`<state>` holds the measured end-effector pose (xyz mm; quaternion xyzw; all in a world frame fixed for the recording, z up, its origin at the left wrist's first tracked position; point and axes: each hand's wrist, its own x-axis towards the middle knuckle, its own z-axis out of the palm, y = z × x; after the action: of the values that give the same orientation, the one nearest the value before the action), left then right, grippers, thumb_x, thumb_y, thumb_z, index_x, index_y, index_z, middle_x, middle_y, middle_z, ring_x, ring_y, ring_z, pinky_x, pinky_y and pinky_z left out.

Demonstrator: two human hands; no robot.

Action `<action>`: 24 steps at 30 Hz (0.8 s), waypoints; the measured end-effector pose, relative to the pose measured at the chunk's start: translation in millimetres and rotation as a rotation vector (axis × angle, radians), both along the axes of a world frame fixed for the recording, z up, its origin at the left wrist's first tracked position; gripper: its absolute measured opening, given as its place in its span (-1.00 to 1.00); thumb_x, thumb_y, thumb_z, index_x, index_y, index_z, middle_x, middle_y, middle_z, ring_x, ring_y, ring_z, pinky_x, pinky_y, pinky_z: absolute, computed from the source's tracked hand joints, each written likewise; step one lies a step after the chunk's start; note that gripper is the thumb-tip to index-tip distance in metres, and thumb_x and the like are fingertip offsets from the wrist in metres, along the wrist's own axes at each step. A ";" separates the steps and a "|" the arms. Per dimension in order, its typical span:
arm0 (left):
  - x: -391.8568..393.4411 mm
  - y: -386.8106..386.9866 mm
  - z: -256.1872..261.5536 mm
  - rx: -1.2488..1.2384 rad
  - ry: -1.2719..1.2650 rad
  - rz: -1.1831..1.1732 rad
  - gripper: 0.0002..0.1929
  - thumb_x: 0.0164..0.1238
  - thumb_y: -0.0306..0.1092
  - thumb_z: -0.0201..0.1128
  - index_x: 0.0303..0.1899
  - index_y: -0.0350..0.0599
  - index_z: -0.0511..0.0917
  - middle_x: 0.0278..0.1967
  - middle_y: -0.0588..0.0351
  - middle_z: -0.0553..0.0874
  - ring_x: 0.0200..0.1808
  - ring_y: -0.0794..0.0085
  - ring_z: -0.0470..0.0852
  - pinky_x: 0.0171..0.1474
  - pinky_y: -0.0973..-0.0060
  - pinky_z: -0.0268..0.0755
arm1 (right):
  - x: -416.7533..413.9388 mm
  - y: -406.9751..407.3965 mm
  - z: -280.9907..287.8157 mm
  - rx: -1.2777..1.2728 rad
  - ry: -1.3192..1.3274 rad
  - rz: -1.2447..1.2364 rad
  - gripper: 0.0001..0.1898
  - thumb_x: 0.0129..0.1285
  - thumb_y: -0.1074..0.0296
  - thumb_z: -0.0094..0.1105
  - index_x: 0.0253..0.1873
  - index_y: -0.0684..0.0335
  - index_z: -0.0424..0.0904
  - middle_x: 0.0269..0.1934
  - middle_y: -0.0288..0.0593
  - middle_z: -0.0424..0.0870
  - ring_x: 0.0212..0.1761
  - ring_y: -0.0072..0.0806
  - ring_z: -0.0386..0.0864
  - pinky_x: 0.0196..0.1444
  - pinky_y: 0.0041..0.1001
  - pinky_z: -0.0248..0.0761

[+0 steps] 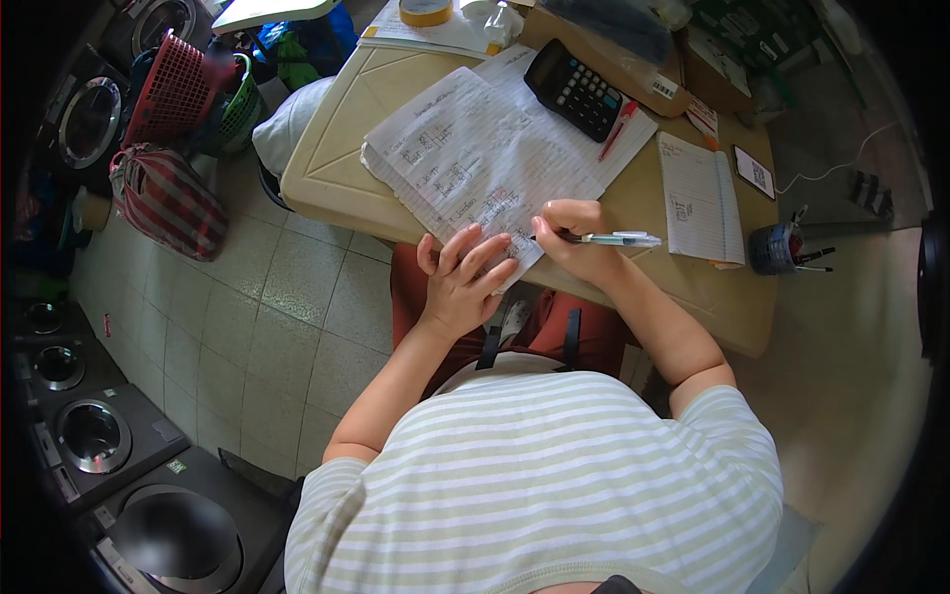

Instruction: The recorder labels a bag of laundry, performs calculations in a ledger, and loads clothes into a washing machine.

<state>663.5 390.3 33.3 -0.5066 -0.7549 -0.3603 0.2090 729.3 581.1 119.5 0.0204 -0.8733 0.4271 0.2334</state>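
Observation:
An open lined notebook (475,141) with handwriting lies slanted on the cream plastic table (334,163), its near corner at the table's edge. My left hand (464,282) rests on that corner, fingers spread, holding nothing. In my right hand (575,237) is a clear-barrelled pen (623,238), its tip at the page's lower right. A black calculator (574,90) sits on papers beyond the notebook, with a red pen (617,132) beside it. To the right lie a small lined notepad (701,197) and a smartphone (754,172) showing a printed-style code.
A pen cup (774,249) stands at the table's right edge, near a white cable (824,175). Cardboard boxes (638,67) and yellow tape (425,11) sit at the back. Left are laundry baskets (171,89), a plaid bag (171,200) and several front-loading machines (95,436).

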 end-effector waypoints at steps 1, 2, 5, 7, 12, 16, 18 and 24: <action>-0.2 0.4 0.9 0.005 -0.001 0.001 -0.79 0.15 -0.15 0.29 -0.16 0.42 0.62 0.17 0.45 0.60 0.31 0.34 0.41 0.49 -0.01 -0.37 | -0.4 0.0 0.8 0.000 -0.015 -0.006 -0.67 0.17 0.62 0.17 -0.55 0.31 0.19 -0.67 -0.16 0.15 -0.66 -0.50 0.11 -0.58 -0.41 0.06; -0.2 0.7 1.5 0.005 0.000 0.002 -0.79 0.15 -0.15 0.29 -0.16 0.42 0.62 0.17 0.45 0.60 0.31 0.34 0.41 0.49 -0.01 -0.37 | -0.5 1.4 0.0 0.000 -0.015 -0.006 -0.67 0.17 0.62 0.17 -0.55 0.31 0.19 -0.67 -0.16 0.15 -0.66 -0.50 0.11 -0.58 -0.41 0.06; -0.5 0.9 2.4 0.001 0.005 0.001 -0.80 0.15 -0.15 0.29 -0.16 0.42 0.62 0.17 0.45 0.60 0.32 0.34 0.41 0.49 0.00 -0.37 | -0.4 6.2 -4.7 -0.001 -0.016 0.029 -0.67 0.16 0.62 0.17 -0.55 0.31 0.18 -0.67 -0.15 0.16 -0.67 -0.49 0.11 -0.59 -0.42 0.07; -0.3 1.0 0.9 0.002 0.003 0.001 -0.80 0.14 -0.16 0.29 -0.16 0.42 0.62 0.17 0.45 0.60 0.32 0.34 0.41 0.49 0.00 -0.37 | 0.2 7.3 -7.2 0.024 -0.004 0.006 -0.65 0.18 0.61 0.20 -0.56 0.31 0.19 -0.67 -0.19 0.20 -0.66 -0.55 0.12 -0.59 -0.43 0.07; 1.3 -1.4 1.7 -0.003 -0.007 0.000 -0.78 0.12 -0.17 0.30 -0.16 0.42 0.62 0.18 0.44 0.61 0.33 0.34 0.40 0.49 0.00 -0.36 | -2.8 9.1 -9.3 -0.179 0.012 -0.034 -0.63 0.20 0.50 0.36 -0.56 0.26 0.30 -0.67 -0.31 0.33 -0.62 -0.70 0.21 -0.58 -0.54 0.14; 0.7 -0.5 1.3 -0.005 -0.009 -0.005 -0.77 0.11 -0.18 0.31 -0.16 0.42 0.62 0.18 0.44 0.61 0.33 0.34 0.39 0.49 0.00 -0.35 | -6.3 16.0 -13.5 -0.199 0.005 -0.048 -0.65 0.22 0.55 0.40 -0.49 0.22 0.34 -0.56 -0.37 0.48 -0.54 -0.76 0.31 -0.54 -0.63 0.18; 1.0 -0.3 0.9 -0.002 -0.009 0.000 -0.78 0.13 -0.17 0.30 -0.16 0.42 0.62 0.17 0.44 0.61 0.33 0.34 0.39 0.49 0.01 -0.35 | -8.4 16.6 -13.7 -0.161 -0.001 -0.009 -0.65 0.23 0.56 0.38 -0.51 0.23 0.33 -0.58 -0.36 0.47 -0.56 -0.75 0.30 -0.54 -0.62 0.18; 0.3 0.1 -0.7 0.011 0.002 0.011 -0.82 0.17 -0.15 0.29 -0.17 0.42 0.62 0.17 0.45 0.61 0.32 0.35 0.40 0.50 0.01 -0.36 | -11.4 10.8 -7.0 -0.043 -0.023 0.057 -0.61 0.23 0.57 0.30 -0.57 0.29 0.25 -0.66 -0.26 0.37 -0.63 -0.68 0.23 -0.57 -0.55 0.15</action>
<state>663.7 390.4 32.6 -0.5017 -0.7554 -0.3628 0.2145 717.9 591.9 112.5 0.0355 -0.8656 0.4525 0.2115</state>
